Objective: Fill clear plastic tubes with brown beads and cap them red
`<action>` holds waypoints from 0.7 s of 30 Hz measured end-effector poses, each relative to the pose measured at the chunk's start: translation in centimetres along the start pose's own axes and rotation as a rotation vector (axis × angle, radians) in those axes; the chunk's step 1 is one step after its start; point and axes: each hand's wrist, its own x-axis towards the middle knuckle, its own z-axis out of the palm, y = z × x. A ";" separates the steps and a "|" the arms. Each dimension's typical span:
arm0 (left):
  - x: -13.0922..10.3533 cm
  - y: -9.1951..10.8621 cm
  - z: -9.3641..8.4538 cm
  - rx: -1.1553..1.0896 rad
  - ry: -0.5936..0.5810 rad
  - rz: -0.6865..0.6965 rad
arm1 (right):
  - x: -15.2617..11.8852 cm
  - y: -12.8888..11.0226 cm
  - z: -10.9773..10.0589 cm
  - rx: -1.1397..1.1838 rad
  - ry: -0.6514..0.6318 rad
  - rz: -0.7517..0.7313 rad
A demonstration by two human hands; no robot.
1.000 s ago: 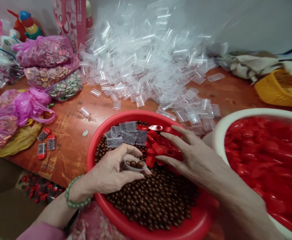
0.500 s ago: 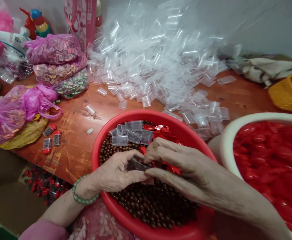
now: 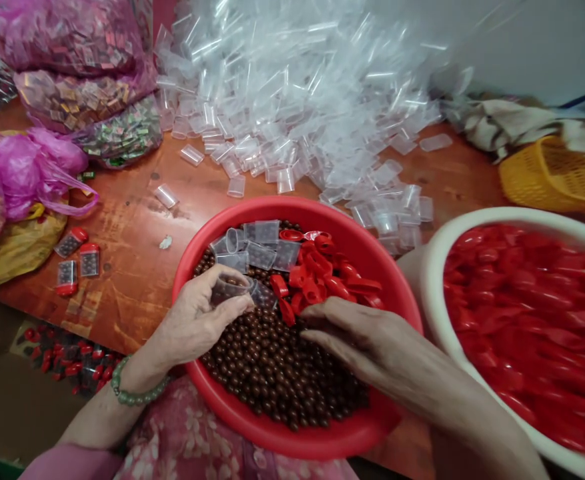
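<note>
While the left hand [image 3: 199, 320] pinches a small clear vial [image 3: 229, 287] of brown beads [image 3: 277, 367] at frame centre, handy above the red basin [image 3: 292, 433], the right hand [image 3: 367, 340], fingers loosely curled and seemingly empty, rests on the beads beside the red caps [image 3: 322, 277].

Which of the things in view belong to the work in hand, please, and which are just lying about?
In use:
left hand holding a small clear container
right hand over the brown balls
red basin
red caps

Lying about:
pink bags
yellow basket
cloth
</note>
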 end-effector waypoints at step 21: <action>0.3 -1.0 -0.1 0.217 -0.012 0.095 | 3.6 -0.4 4.0 -0.130 0.089 0.161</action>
